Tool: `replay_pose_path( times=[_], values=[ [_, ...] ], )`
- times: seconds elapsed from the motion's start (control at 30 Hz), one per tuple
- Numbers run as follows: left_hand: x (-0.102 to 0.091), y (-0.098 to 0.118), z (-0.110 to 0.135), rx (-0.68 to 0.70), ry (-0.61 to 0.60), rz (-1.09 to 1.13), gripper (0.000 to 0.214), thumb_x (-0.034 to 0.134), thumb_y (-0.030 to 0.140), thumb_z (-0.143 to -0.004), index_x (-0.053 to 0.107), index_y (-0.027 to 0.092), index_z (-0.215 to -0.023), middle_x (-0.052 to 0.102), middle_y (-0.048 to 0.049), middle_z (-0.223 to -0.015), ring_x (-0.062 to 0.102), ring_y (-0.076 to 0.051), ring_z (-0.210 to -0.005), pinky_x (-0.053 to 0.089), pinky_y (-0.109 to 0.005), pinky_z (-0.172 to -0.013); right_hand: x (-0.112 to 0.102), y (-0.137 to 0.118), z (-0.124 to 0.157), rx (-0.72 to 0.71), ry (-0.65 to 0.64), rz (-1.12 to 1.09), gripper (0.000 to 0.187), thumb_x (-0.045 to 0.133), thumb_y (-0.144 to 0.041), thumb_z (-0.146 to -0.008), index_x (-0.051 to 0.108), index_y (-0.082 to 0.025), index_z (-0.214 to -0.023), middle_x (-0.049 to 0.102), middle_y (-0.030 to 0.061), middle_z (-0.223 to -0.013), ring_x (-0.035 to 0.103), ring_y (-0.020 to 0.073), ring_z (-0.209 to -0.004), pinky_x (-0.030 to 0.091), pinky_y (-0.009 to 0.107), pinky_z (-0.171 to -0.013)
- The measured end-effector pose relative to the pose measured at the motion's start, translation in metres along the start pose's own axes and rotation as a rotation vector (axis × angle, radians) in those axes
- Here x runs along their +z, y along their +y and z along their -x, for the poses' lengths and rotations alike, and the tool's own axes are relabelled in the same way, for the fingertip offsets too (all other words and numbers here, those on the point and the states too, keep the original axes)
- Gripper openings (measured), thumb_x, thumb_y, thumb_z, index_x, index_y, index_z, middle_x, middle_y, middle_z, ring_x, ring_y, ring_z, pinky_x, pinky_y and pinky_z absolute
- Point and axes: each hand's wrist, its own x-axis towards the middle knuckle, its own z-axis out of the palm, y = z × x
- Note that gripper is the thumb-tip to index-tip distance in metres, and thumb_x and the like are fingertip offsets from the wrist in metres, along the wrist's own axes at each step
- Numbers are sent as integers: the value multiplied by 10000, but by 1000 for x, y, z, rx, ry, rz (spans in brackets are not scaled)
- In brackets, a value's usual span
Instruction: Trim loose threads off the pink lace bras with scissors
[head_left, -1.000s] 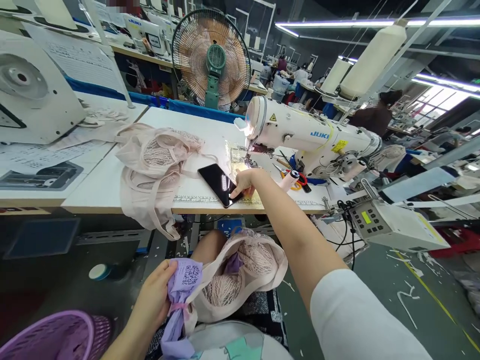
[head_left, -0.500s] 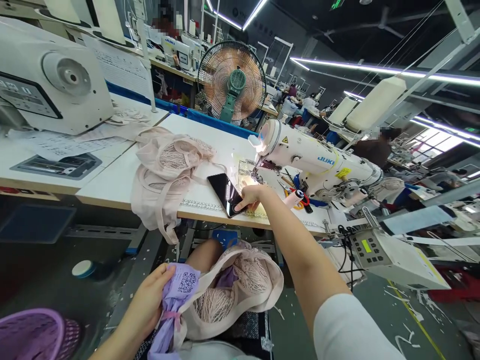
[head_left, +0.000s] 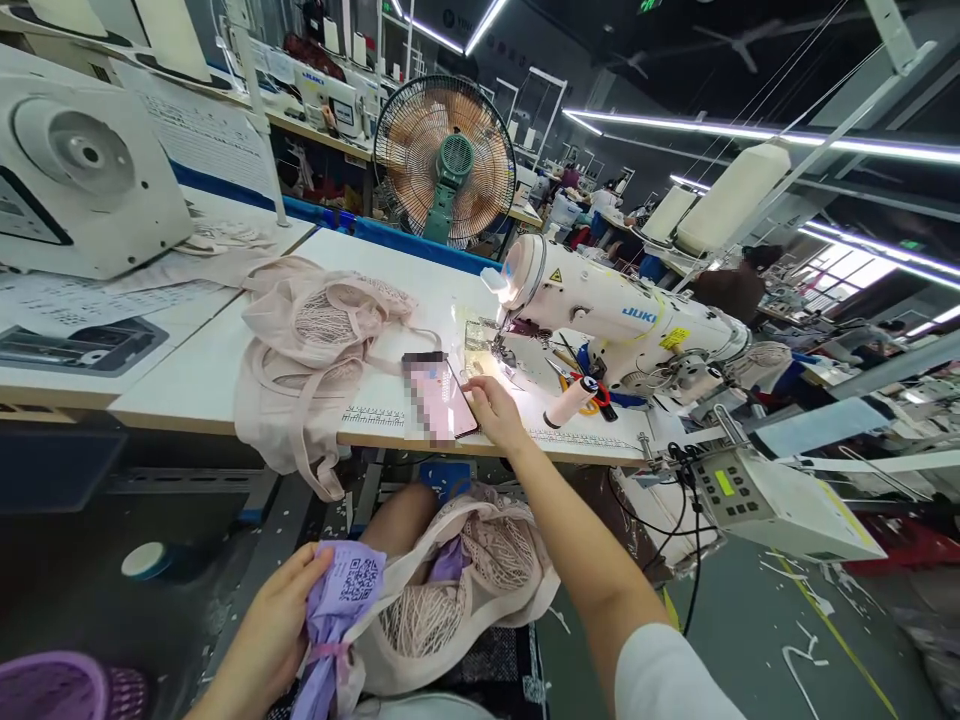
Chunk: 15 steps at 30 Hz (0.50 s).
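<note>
My right hand [head_left: 491, 405] reaches out to a phone [head_left: 439, 395] lying near the front edge of the white sewing table [head_left: 202, 370], its fingertips touching the phone's right edge; the screen is lit. My left hand [head_left: 281, 620] is down at my lap, closed on a purple tagged bundle [head_left: 341, 600] with a QR label, tied to a stack of pink lace bra cups [head_left: 457, 585] resting on my knees. A white Juki sewing machine [head_left: 622, 320] stands just right of the phone.
A pile of pink bras [head_left: 307, 335] lies on the table left of the phone. Scissors and a thread spool [head_left: 574, 395] sit by the machine. A control box [head_left: 772, 500] hangs at right, a fan [head_left: 442, 155] stands behind, and a purple basket [head_left: 56, 685] sits at lower left.
The phone's screen has gone from dark to lit. My right hand shifted from pinching its lower corner to touching its right edge. The left hand still holds the bundle.
</note>
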Motion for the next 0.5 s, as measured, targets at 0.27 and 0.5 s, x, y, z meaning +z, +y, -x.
replay_pose_path(
  times=[0.27, 0.5],
  values=[
    [6, -5, -6, 2, -6, -34, 169, 557, 22, -677, 618, 158, -598, 630, -20, -534, 595, -145, -461, 504, -212, -451, 19, 13, 6, -289, 167, -136, 288, 363, -247, -867, 447, -188, -1136, 585, 68, -1155, 434, 159, -1175, 321, 337, -1005],
    [10, -5, -2, -24, 2, -36, 146, 581, 25, -658, 602, 158, -601, 631, -17, -540, 598, -148, -456, 512, -227, -477, 20, 7, 6, -361, 137, -51, 305, 394, -288, -865, 482, -186, -1138, 580, 45, -1170, 349, 177, -1248, 301, 359, -1035]
  ],
)
